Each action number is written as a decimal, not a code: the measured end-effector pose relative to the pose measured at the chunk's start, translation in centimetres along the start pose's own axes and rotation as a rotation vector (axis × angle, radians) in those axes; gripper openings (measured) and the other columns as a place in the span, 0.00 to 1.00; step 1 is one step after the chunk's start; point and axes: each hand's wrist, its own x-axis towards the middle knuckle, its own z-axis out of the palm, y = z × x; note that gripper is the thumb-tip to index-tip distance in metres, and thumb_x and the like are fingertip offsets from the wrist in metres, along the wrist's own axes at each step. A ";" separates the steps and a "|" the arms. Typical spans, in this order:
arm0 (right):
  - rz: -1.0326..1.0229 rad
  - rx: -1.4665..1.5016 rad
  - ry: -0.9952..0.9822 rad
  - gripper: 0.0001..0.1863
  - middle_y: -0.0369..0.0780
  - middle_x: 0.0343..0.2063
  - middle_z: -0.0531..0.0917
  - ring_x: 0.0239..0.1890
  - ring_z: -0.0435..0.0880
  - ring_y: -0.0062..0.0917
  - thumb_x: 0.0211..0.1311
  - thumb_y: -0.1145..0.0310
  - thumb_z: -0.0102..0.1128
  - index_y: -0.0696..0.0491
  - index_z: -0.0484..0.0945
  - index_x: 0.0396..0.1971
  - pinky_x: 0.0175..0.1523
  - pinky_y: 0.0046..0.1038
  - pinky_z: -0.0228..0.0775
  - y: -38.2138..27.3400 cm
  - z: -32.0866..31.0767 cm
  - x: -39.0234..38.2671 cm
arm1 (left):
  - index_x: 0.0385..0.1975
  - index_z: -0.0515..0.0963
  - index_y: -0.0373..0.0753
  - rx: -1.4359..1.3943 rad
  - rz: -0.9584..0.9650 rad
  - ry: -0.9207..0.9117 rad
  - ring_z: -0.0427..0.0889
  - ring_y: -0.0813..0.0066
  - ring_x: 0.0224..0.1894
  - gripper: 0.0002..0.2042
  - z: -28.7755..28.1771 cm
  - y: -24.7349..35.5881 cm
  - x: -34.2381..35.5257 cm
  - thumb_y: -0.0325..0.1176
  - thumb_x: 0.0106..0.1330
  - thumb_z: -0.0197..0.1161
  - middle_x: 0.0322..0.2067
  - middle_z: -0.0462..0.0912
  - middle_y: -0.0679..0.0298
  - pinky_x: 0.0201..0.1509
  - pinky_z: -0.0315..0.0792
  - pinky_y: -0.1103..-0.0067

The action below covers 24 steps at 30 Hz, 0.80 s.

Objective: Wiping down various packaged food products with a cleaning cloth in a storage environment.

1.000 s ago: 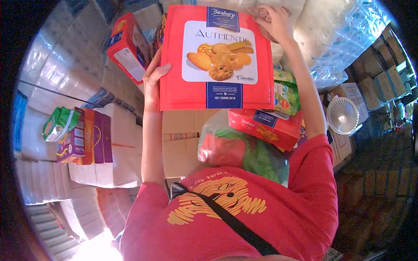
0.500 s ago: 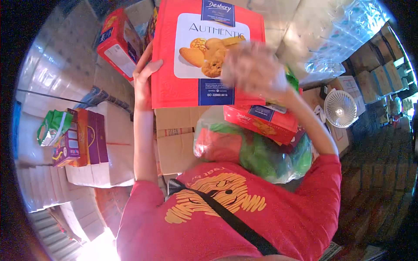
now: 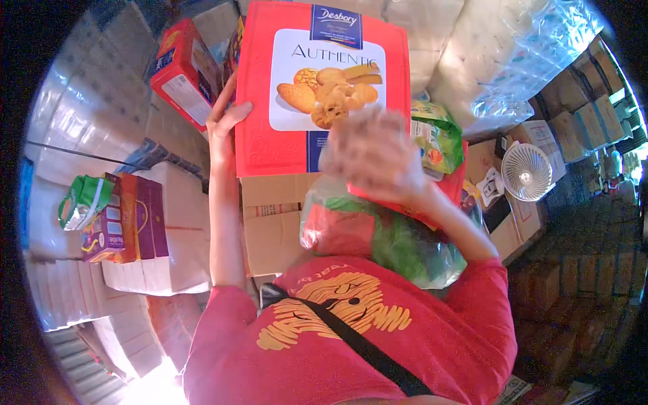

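My left hand (image 3: 225, 115) grips the left edge of a large red biscuit box (image 3: 255, 145), whose white-and-blue label shows assorted biscuits. My right hand (image 3: 393, 165) is blurred over the box's lower right front, with a crumpled brownish thing (image 3: 361, 142), perhaps a cloth, that I cannot make out. Another red box (image 3: 174, 91) leans just left of my left hand. Below and right of the held box are a green pack (image 3: 435, 138), a partly hidden red box (image 3: 449, 199) and a clear plastic bag (image 3: 412, 253) with red and green contents.
Wrapped white bundles (image 3: 493, 47) are stacked behind. At left, purple cartons (image 3: 145, 229) and a green pack (image 3: 81, 199) rest on white bundles. A white fan (image 3: 525, 175) stands at right among cardboard (image 3: 523, 223). Brown cartons are piled farther right.
My right hand has swept from the box's upper right corner down and left across its front. The box has shifted left, rising and then dropping slightly, with my left hand still on it.
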 end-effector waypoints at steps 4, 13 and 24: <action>-0.166 -0.162 0.019 0.19 0.30 0.42 0.77 0.46 0.75 0.29 0.39 0.61 0.63 0.38 0.77 0.37 0.43 0.34 0.71 0.0 0.8 -0.9 | 0.59 0.61 0.30 -0.072 -0.028 -0.047 0.72 0.67 0.52 0.34 -0.2 0.7 0.7 0.31 0.47 0.59 0.53 0.70 0.53 0.57 0.65 0.75; 0.351 -0.289 0.283 0.16 0.38 0.35 0.78 0.40 0.75 0.37 0.39 0.67 0.66 0.49 0.76 0.32 0.44 0.34 0.69 17.8 -0.8 6.1 | 0.59 0.60 0.28 -0.101 0.029 -0.049 0.72 0.68 0.53 0.33 1.9 0.1 0.3 0.28 0.48 0.59 0.53 0.70 0.53 0.57 0.64 0.77; -0.126 -0.074 -0.070 0.18 0.30 0.42 0.77 0.48 0.75 0.31 0.35 0.56 0.67 0.38 0.79 0.32 0.48 0.38 0.71 3.1 -3.1 -1.5 | 0.59 0.60 0.29 -0.077 -0.022 -0.013 0.72 0.65 0.53 0.35 -0.7 0.1 0.6 0.30 0.46 0.60 0.52 0.71 0.52 0.58 0.65 0.75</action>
